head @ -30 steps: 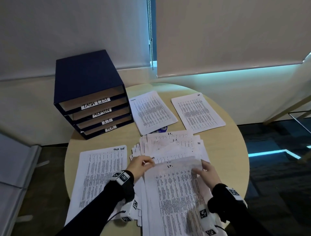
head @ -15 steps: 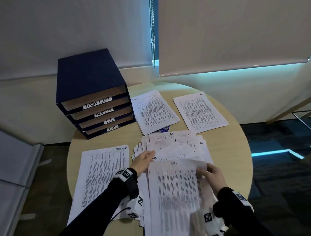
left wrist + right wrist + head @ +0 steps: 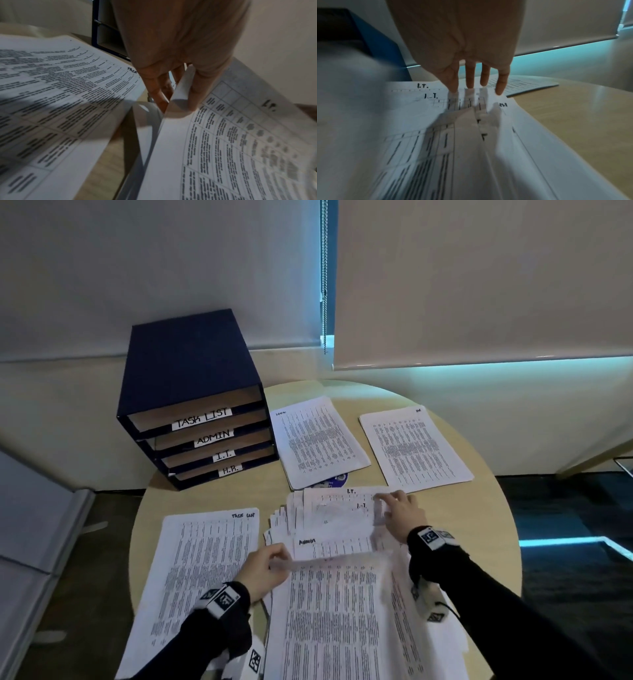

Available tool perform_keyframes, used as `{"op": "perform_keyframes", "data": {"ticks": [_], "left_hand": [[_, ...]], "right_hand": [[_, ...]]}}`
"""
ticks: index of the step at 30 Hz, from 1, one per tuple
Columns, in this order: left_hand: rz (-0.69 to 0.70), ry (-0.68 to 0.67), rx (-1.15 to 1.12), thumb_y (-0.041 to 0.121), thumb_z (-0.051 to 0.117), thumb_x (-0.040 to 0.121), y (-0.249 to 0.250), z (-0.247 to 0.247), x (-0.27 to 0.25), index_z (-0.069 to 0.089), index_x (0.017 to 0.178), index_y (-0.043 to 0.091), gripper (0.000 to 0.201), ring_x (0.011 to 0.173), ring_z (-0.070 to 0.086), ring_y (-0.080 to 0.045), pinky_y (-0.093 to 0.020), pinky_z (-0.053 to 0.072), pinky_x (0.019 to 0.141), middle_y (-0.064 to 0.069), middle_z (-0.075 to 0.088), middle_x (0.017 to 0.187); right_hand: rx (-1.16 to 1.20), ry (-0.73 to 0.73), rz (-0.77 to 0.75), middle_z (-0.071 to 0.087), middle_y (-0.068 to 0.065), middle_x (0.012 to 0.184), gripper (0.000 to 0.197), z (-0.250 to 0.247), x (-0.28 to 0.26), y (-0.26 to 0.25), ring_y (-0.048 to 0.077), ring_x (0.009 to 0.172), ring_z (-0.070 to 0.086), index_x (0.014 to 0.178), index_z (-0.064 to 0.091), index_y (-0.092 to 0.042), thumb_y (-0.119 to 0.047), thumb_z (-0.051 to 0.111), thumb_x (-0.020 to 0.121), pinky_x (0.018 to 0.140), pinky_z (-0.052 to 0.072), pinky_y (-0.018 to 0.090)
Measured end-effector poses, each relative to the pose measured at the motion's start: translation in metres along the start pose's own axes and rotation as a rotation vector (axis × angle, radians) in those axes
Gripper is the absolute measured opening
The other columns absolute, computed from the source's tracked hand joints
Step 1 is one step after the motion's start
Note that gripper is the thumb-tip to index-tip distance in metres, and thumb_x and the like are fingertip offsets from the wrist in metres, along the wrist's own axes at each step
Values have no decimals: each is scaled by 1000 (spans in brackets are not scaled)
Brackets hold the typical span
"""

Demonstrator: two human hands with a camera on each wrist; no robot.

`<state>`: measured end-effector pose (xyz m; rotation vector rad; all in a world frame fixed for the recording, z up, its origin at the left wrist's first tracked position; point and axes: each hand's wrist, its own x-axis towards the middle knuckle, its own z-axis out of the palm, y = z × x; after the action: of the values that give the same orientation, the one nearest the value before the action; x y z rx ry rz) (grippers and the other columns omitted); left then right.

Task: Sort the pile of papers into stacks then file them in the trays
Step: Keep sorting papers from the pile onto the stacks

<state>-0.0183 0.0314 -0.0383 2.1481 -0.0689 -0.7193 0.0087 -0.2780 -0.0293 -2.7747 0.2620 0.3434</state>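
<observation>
My left hand (image 3: 270, 568) pinches the top left corner of a printed sheet marked I.T. (image 3: 342, 618), lifted over the near table edge. In the left wrist view the thumb lies on the I.T. sheet (image 3: 231, 148) and the fingers (image 3: 154, 92) under it. My right hand (image 3: 399, 508) reaches over the loose pile of papers (image 3: 329, 522). Its straight fingers (image 3: 470, 75) touch the far edge of a top sheet, which is blurred. A sheet marked Admin (image 3: 332, 544) lies on the pile. The dark blue trays (image 3: 191, 392), labelled Task List, Admin, I.T. and H.R., stand at the back left.
A Task List stack (image 3: 198, 577) lies left of the pile, and also shows in the left wrist view (image 3: 60, 88). An Admin stack (image 3: 318, 440) and an H.R. stack (image 3: 414, 446) lie at the back. The round wooden table (image 3: 479, 525) shows bare wood on the right.
My right hand has let go of the I.T. sheet's right edge and reached forward to the pile's far end. My left hand has drawn that sheet nearer, uncovering the Admin sheet.
</observation>
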Motion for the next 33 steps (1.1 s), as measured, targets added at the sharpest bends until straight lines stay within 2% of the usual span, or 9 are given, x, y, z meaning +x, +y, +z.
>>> {"op": "perform_keyframes", "data": {"ticks": [6,11,13,15,19,22,25,30,33], "left_hand": [[17,-36,16,7,62,87,-8,2,-3,54,82,19,15,65,53,-11,-20,39,55,0,58,79],[9,-42,-27,7,62,88,-4,2,-1,51,80,20,19,63,54,-10,-20,41,57,3,58,75],[14,-52,-33,6,61,89,-2,2,2,52,83,16,15,66,58,-10,-18,44,56,2,61,80],[22,-56,-47,7,62,89,-2,2,5,53,87,14,11,75,63,-15,-21,48,61,-3,65,88],[30,-28,-65,9,63,88,-6,1,7,55,87,20,13,87,66,-17,-25,53,73,-4,67,94],[41,-17,-59,12,65,87,-11,0,9,58,93,27,17,95,66,-16,-33,56,85,0,67,101],[40,-20,-79,11,66,86,-13,-1,11,62,103,26,23,98,66,-14,-39,54,90,2,69,105],[12,-53,-121,17,68,83,-22,-3,16,58,124,18,42,108,63,-11,-40,50,99,3,66,118],[-16,-57,-113,27,70,80,-31,-2,21,50,135,18,59,115,60,-12,-41,47,103,2,60,130]], "right_hand": [[-183,-29,26,38,5,130,30,-7,13,-11,24,123,32,119,53,-28,-28,51,90,107,27,50],[-323,18,-110,11,-2,158,16,-10,9,-8,26,146,2,105,58,-27,-31,54,91,111,-1,62],[-282,-71,-121,19,-5,157,1,-20,15,-11,25,147,6,90,56,-30,-30,55,91,109,-7,65],[-231,-101,-137,47,-6,136,4,-26,17,-15,22,138,29,89,59,-29,-28,55,90,110,-5,66],[-247,135,-339,63,-13,88,22,-15,0,-21,13,98,59,107,66,-35,-22,59,90,114,15,57],[-258,381,-525,65,-12,67,26,6,-25,-11,12,66,64,82,72,-29,-14,85,64,104,33,49],[-312,426,-570,73,-10,88,33,20,-43,0,14,76,69,75,72,-25,-10,89,51,98,29,47],[-347,417,-554,67,-5,120,35,24,-52,4,17,82,69,78,70,-25,-10,88,51,99,30,43],[-349,446,-560,65,2,121,43,21,-49,0,17,74,67,85,69,-22,-3,84,50,98,30,41]]}}
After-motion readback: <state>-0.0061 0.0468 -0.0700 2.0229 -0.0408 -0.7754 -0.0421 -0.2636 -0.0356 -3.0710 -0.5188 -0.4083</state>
